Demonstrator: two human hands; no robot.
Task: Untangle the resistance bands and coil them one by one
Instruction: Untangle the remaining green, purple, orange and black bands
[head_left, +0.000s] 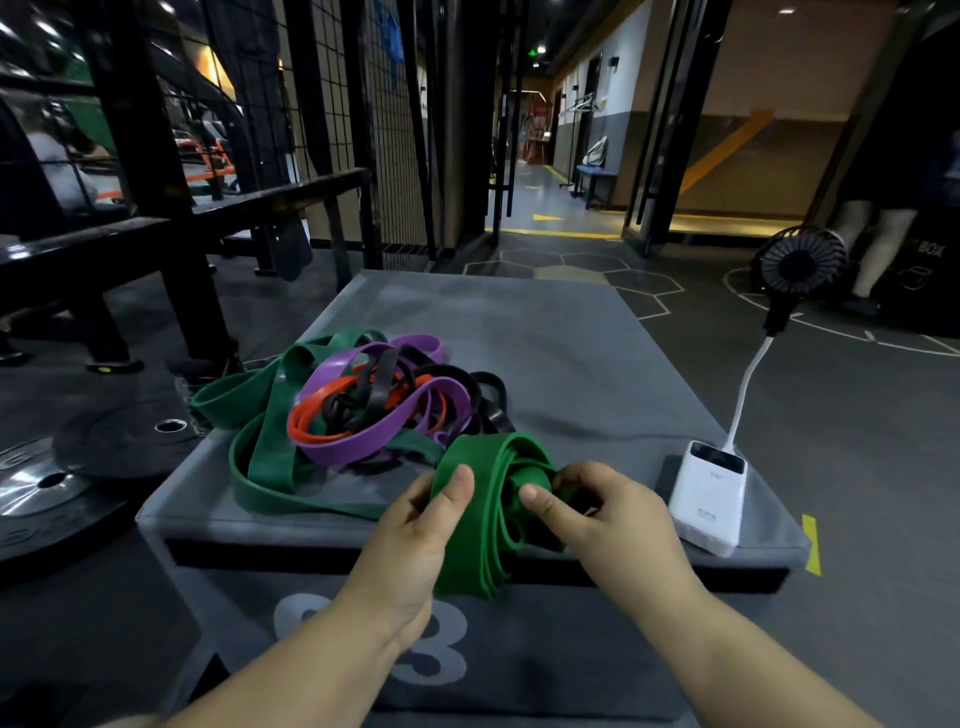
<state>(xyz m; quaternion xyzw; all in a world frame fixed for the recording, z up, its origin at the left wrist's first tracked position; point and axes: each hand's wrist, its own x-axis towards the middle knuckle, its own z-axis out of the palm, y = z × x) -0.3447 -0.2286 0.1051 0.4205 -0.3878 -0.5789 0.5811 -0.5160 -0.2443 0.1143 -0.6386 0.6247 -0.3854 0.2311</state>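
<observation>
Left of the green coil (493, 499), weight plates (47, 488) lie on the floor, and beyond and left of the coil the tangled pile (363, 400) of dark green, purple, orange and black bands sits on the grey box (545, 338). The left hand (415, 540) grips the coil's left flank, thumb on top, while the right hand (608, 514) pinches its wound centre from the right; the coil's long axis runs from the pile toward the person. Right of the coil stands a white power bank (709, 499); since the pile lies up-left of the coil, the left hand looks nearer for the next band.
</observation>
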